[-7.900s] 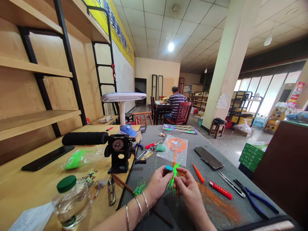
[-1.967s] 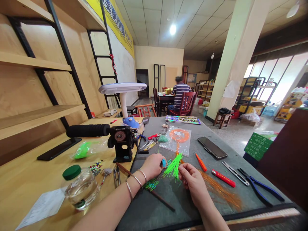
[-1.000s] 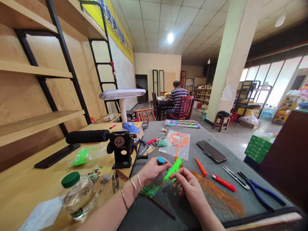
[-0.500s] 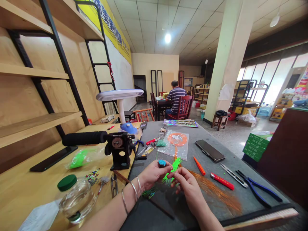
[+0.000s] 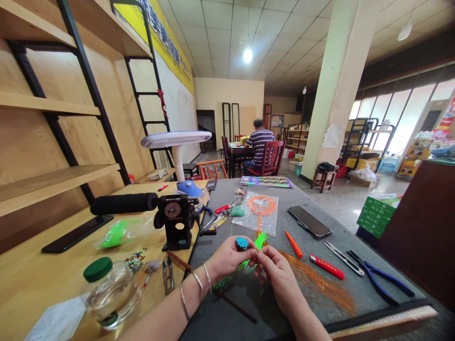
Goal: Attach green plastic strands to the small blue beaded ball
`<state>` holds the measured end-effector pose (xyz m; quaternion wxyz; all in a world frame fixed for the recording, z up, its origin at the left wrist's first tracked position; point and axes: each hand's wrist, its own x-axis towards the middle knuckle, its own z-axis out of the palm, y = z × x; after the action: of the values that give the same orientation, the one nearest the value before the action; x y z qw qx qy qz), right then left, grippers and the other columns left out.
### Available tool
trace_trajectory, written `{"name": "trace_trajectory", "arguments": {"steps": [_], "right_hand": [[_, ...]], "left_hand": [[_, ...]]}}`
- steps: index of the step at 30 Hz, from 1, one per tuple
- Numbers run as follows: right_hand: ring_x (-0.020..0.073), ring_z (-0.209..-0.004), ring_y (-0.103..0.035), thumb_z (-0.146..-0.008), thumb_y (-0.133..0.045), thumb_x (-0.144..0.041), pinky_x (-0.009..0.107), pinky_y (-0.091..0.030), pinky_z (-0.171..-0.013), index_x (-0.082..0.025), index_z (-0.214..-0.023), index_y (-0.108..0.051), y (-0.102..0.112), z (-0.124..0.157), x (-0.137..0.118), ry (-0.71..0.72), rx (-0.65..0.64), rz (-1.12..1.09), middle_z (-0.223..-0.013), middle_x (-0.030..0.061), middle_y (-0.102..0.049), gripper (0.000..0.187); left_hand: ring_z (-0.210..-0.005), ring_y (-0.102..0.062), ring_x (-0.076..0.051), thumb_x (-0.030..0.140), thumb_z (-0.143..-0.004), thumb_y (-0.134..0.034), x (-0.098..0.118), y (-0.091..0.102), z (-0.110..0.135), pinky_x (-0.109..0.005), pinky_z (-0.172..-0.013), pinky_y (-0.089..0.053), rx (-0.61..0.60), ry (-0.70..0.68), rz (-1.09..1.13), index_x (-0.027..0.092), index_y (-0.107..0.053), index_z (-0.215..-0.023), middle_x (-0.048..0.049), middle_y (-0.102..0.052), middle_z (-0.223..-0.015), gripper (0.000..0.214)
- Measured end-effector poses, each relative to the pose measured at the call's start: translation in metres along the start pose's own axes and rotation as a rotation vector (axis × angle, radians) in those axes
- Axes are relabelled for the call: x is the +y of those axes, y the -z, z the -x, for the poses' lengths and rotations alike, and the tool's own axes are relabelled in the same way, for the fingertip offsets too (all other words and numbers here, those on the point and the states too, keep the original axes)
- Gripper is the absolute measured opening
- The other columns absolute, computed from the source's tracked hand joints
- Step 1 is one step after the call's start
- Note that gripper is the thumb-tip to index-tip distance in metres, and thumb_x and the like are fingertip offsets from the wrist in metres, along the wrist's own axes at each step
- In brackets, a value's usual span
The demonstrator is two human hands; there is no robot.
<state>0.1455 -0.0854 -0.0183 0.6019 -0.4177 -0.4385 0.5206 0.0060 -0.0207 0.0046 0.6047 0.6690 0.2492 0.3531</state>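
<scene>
Two bare hands (image 5: 282, 278), three bangles (image 5: 183, 301), one blue cluster (image 5: 242, 243), one green-capped jar (image 5: 113, 296), one cranked device (image 5: 177, 222), one orange tool (image 5: 294, 244) and one seated person (image 5: 261, 143) were present.

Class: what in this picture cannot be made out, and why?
All in the head view:
Blue bundle: lower part hidden by left hand.
Green strands: partly behind left hand and right hand.
Paper: writing blurred, lower end cut off by bottom edge.
Dial: markings too small.

Thin silver-coloured bangles (image 5: 198, 282) (three of them) circle the left forearm (image 5: 163, 312).
</scene>
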Motion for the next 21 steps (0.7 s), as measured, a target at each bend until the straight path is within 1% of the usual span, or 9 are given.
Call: {"name": "trace_trajectory", "arguments": {"steps": [3, 5, 7, 10, 13, 15, 18, 21], "right_hand": [[0.0070, -0.044, -0.045, -0.072, -0.070, -0.052, 0.018, -0.035, -0.043, -0.017, -0.070, -0.056, 0.0012, -0.0001, 0.0007, 0.024, -0.003, 0.018, -0.059, -0.0013, -0.063, 0.037], [0.0061, -0.042, -0.043, -0.074, -0.068, -0.052, 0.018, -0.033, -0.043, -0.017, -0.070, -0.056, 0.0026, -0.0007, 0.0014, 0.035, -0.009, 0.030, -0.056, -0.0024, -0.061, 0.037], [0.0061, -0.043, -0.042, -0.074, -0.068, -0.052, 0.018, -0.032, -0.042, -0.017, -0.071, -0.057, 0.0046, -0.0019, 0.0024, 0.032, -0.003, 0.049, -0.057, -0.0021, -0.061, 0.037], [0.0071, -0.045, -0.045, -0.071, -0.070, -0.054, 0.017, -0.030, -0.038, -0.017, -0.079, -0.061, 0.0074, -0.0040, 0.0035, 0.042, 0.086, 0.083, -0.067, 0.0008, -0.066, 0.039], [0.0075, -0.045, -0.047, -0.066, -0.072, -0.056, 0.017, -0.030, -0.035, -0.017, -0.087, -0.063, 0.0080, -0.0050, 0.0030, 0.061, 0.164, 0.086, -0.074, 0.0024, -0.068, 0.045], [0.0075, -0.043, -0.047, -0.065, -0.073, -0.056, 0.018, -0.032, -0.035, -0.017, -0.088, -0.064, 0.0071, -0.0047, 0.0021, 0.054, 0.157, 0.080, -0.071, 0.0016, -0.067, 0.046], [0.0071, -0.041, -0.046, -0.065, -0.073, -0.055, 0.018, -0.035, -0.037, -0.018, -0.087, -0.064, 0.0057, -0.0038, 0.0010, 0.040, 0.111, 0.071, -0.065, -0.0005, -0.065, 0.045], [0.0060, -0.042, -0.046, -0.066, -0.074, -0.054, 0.018, -0.034, -0.038, -0.017, -0.083, -0.064, 0.0057, -0.0033, 0.0011, 0.017, 0.055, 0.050, -0.068, -0.0001, -0.065, 0.042]], "left_hand": [[-0.065, -0.053, -0.013, 0.043, -0.068, -0.074, 0.0000, -0.0002, -0.0003, -0.026, -0.067, -0.042, 0.042, -0.050, -0.069, 0.012, -0.067, -0.074, -0.0010, -0.062, -0.065, 0.032], [-0.067, -0.054, -0.014, 0.043, -0.067, -0.075, 0.0019, 0.0000, -0.0002, -0.026, -0.067, -0.043, 0.085, -0.053, -0.107, 0.012, -0.068, -0.074, -0.0026, -0.064, -0.068, 0.032], [-0.065, -0.054, -0.014, 0.043, -0.065, -0.075, 0.0044, 0.0001, -0.0001, -0.026, -0.065, -0.043, 0.135, -0.039, -0.128, 0.011, -0.069, -0.073, -0.0031, -0.065, -0.067, 0.033], [-0.061, -0.053, -0.013, 0.042, -0.066, -0.074, 0.0074, 0.0003, -0.0002, -0.025, -0.061, -0.043, 0.195, -0.044, -0.157, 0.011, -0.069, -0.072, -0.0033, -0.065, -0.064, 0.032], [-0.059, -0.053, -0.013, 0.040, -0.066, -0.074, 0.0087, -0.0002, -0.0003, -0.025, -0.059, -0.043, 0.206, -0.075, -0.202, 0.011, -0.070, -0.071, -0.0039, -0.065, -0.063, 0.030], [-0.060, -0.055, -0.014, 0.039, -0.066, -0.073, 0.0086, -0.0011, 0.0000, -0.025, -0.060, -0.044, 0.199, -0.081, -0.213, 0.011, -0.070, -0.071, -0.0049, -0.067, -0.064, 0.029], [-0.063, -0.059, -0.016, 0.040, -0.069, -0.072, 0.0073, -0.0025, 0.0005, -0.027, -0.062, -0.046, 0.179, -0.093, -0.197, 0.011, -0.070, -0.074, -0.0068, -0.069, -0.068, 0.029], [-0.065, -0.059, -0.016, 0.040, -0.070, -0.070, 0.0057, -0.0024, 0.0011, -0.027, -0.064, -0.046, 0.204, -0.136, -0.251, 0.011, -0.071, -0.074, -0.0065, -0.070, -0.069, 0.029]]}}
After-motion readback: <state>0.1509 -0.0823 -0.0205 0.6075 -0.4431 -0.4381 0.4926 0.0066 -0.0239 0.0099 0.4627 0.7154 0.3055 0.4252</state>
